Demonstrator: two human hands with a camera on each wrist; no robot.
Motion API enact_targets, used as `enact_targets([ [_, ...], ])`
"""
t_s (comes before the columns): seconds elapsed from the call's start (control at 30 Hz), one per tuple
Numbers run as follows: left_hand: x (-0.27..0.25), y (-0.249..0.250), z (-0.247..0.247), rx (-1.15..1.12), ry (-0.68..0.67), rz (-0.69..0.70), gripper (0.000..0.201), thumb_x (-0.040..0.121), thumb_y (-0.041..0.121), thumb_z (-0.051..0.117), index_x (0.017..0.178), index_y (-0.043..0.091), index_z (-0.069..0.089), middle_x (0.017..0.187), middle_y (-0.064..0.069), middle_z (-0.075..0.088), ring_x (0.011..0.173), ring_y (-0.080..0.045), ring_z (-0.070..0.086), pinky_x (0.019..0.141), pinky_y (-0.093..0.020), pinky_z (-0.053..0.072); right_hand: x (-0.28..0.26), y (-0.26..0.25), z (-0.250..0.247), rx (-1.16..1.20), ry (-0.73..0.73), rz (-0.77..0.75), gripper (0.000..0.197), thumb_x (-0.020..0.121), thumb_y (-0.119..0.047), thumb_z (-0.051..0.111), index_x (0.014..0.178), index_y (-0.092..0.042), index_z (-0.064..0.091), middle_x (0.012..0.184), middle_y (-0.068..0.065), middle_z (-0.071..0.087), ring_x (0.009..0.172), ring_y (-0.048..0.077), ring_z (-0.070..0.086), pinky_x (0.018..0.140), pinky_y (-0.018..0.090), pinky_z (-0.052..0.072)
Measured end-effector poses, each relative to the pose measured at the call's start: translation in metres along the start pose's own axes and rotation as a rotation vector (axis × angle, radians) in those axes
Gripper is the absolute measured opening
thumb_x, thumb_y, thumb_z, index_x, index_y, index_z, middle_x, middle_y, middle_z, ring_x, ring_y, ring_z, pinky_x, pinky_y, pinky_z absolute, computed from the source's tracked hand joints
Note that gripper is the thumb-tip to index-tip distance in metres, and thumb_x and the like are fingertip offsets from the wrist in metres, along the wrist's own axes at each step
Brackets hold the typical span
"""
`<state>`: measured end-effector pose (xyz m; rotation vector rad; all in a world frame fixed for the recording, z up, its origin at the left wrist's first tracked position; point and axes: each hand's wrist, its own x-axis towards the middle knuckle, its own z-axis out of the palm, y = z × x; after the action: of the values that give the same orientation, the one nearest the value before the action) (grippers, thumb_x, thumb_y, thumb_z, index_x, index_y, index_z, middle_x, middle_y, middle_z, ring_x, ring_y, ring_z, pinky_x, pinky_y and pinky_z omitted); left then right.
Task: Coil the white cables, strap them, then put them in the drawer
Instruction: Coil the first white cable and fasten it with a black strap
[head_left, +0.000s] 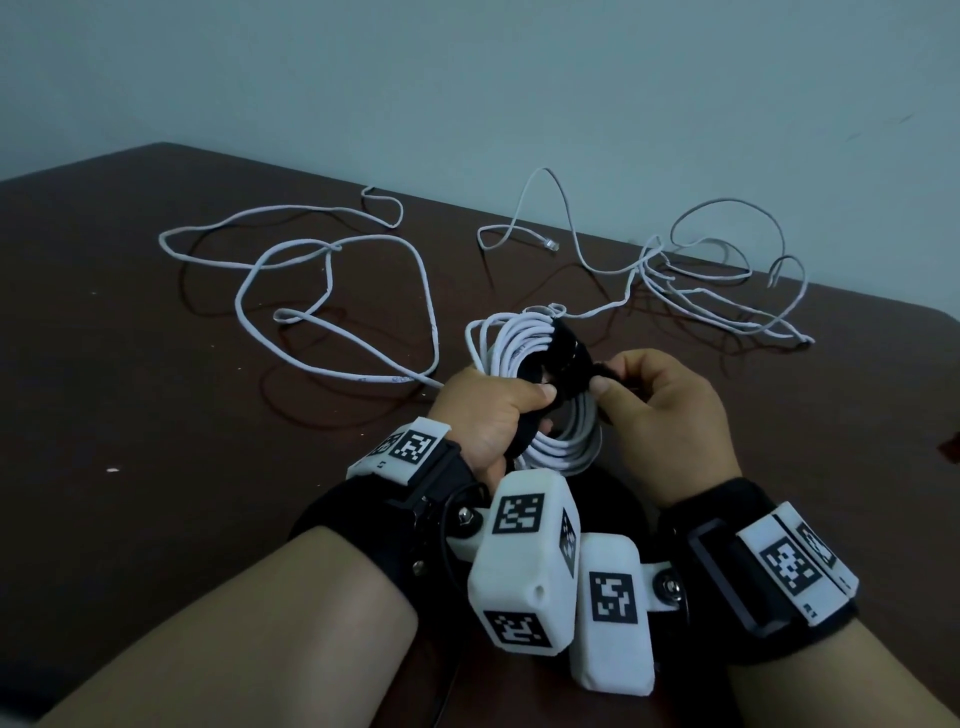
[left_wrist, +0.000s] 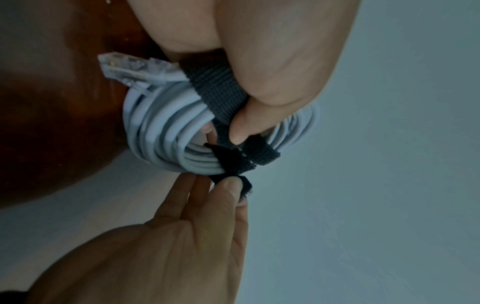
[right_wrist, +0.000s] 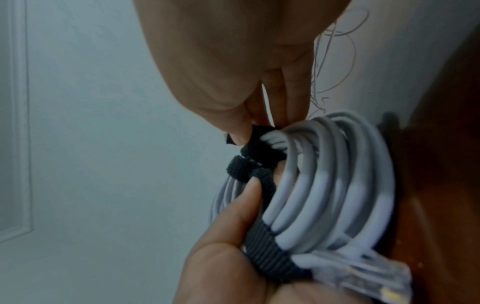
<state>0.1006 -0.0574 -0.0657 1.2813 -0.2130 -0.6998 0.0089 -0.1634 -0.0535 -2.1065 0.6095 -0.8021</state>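
A coiled white cable (head_left: 519, 343) is upright just above the brown table (head_left: 130, 338), gripped by my left hand (head_left: 524, 410). Its thumb presses a black strap (head_left: 569, 358) against the coil (left_wrist: 161, 127). My right hand (head_left: 610, 376) pinches the strap's free end (left_wrist: 242, 185) between thumb and fingers, at the right side of the coil. The strap (right_wrist: 270, 257) winds through and around the bundle (right_wrist: 324, 185). A clear plug (left_wrist: 135, 70) sticks out beside the strap. Two more white cables lie loose behind: one at left (head_left: 332, 291), one at right (head_left: 717, 280).
The table's far edge meets a pale wall (head_left: 519, 78). The loose cables spread over most of the back half of the table. No drawer is in view.
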Motion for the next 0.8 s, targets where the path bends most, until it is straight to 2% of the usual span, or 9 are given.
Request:
enact_targets([
  [0.13, 0.001, 0.003, -0.004, 0.073, -0.013, -0.060, 0.023, 0.076, 0.007, 0.070, 0.090, -0.011, 0.069, 0.096, -0.026, 0.070, 0.088, -0.038, 0.068, 0.086, -0.051, 0.052, 0.000, -0.001, 0.002, 0.020, 0.003, 0.000, 0.023, 0.084, -0.015, 0.063, 0.067, -0.026, 0.053, 0.063, -0.009, 0.058, 0.053, -0.005, 0.050, 0.051, 0.005, 0.040],
  [0.2, 0.004, 0.004, -0.007, 0.111, -0.044, -0.079, 0.019, 0.080, 0.008, 0.070, 0.091, -0.007, 0.071, 0.091, -0.019, 0.073, 0.080, -0.028, 0.071, 0.072, -0.032, 0.058, 0.000, -0.001, 0.003, 0.027, -0.005, -0.003, 0.022, 0.083, -0.015, 0.063, 0.067, -0.026, 0.054, 0.064, -0.009, 0.058, 0.053, -0.005, 0.050, 0.052, 0.005, 0.040],
  [0.27, 0.003, 0.007, -0.009, 0.120, -0.068, -0.094, 0.016, 0.083, 0.011, 0.068, 0.090, -0.003, 0.071, 0.079, -0.009, 0.073, 0.064, -0.016, 0.069, 0.053, -0.017, 0.053, 0.000, -0.001, 0.003, 0.036, -0.013, -0.008, 0.022, 0.083, -0.014, 0.063, 0.068, -0.026, 0.054, 0.064, -0.009, 0.059, 0.054, -0.005, 0.050, 0.052, 0.005, 0.040],
  [0.3, 0.003, 0.007, -0.011, 0.136, -0.076, -0.094, 0.017, 0.082, 0.014, 0.070, 0.090, -0.002, 0.072, 0.080, -0.009, 0.073, 0.066, -0.016, 0.070, 0.057, -0.019, 0.054, -0.001, -0.001, 0.003, 0.040, -0.015, -0.009, 0.021, 0.083, -0.014, 0.063, 0.068, -0.025, 0.054, 0.065, -0.009, 0.059, 0.055, -0.003, 0.051, 0.052, 0.005, 0.040],
  [0.33, 0.002, 0.008, -0.011, 0.142, -0.085, -0.090, 0.021, 0.079, 0.018, 0.073, 0.090, -0.001, 0.073, 0.085, -0.011, 0.074, 0.076, -0.020, 0.071, 0.071, -0.025, 0.057, -0.001, -0.002, 0.003, 0.047, -0.019, -0.009, 0.021, 0.083, -0.013, 0.063, 0.068, -0.025, 0.055, 0.066, -0.008, 0.060, 0.057, -0.001, 0.051, 0.052, 0.005, 0.040],
  [0.37, 0.001, 0.009, -0.012, 0.133, -0.095, -0.093, 0.027, 0.072, 0.022, 0.077, 0.089, 0.001, 0.075, 0.090, -0.013, 0.074, 0.086, -0.026, 0.071, 0.086, -0.034, 0.055, -0.002, -0.003, 0.004, 0.057, -0.024, -0.010, 0.022, 0.083, -0.012, 0.063, 0.068, -0.025, 0.054, 0.068, -0.007, 0.061, 0.059, 0.002, 0.052, 0.053, 0.004, 0.040],
  [0.43, 0.000, 0.009, -0.010, 0.082, -0.130, -0.113, 0.038, 0.059, 0.026, 0.081, 0.089, 0.003, 0.076, 0.096, -0.017, 0.073, 0.098, -0.034, 0.068, 0.100, -0.047, 0.047, -0.005, -0.004, 0.006, 0.068, -0.026, -0.022, 0.025, 0.082, -0.011, 0.064, 0.066, -0.027, 0.054, 0.078, -0.001, 0.060, 0.064, 0.004, 0.053, 0.056, 0.001, 0.039],
  [0.57, -0.001, 0.003, -0.004, -0.028, -0.061, -0.115, 0.021, 0.073, 0.007, 0.071, 0.090, -0.005, 0.072, 0.097, -0.024, 0.071, 0.098, -0.040, 0.067, 0.096, -0.056, 0.047, -0.004, -0.006, 0.013, 0.127, -0.002, -0.014, 0.029, 0.081, -0.010, 0.065, 0.066, -0.030, 0.053, 0.089, 0.002, 0.056, 0.072, 0.007, 0.053, 0.060, 0.001, 0.039],
  [0.8, -0.002, 0.000, -0.004, -0.130, -0.088, -0.153, 0.023, 0.087, 0.007, 0.059, 0.103, -0.007, 0.068, 0.106, -0.026, 0.068, 0.103, -0.040, 0.065, 0.096, -0.054, 0.048, 0.000, -0.005, 0.024, 0.208, 0.020, 0.003, 0.024, 0.077, -0.010, 0.071, 0.065, -0.027, 0.058, 0.090, 0.002, 0.057, 0.070, 0.008, 0.055, 0.058, 0.004, 0.043],
])
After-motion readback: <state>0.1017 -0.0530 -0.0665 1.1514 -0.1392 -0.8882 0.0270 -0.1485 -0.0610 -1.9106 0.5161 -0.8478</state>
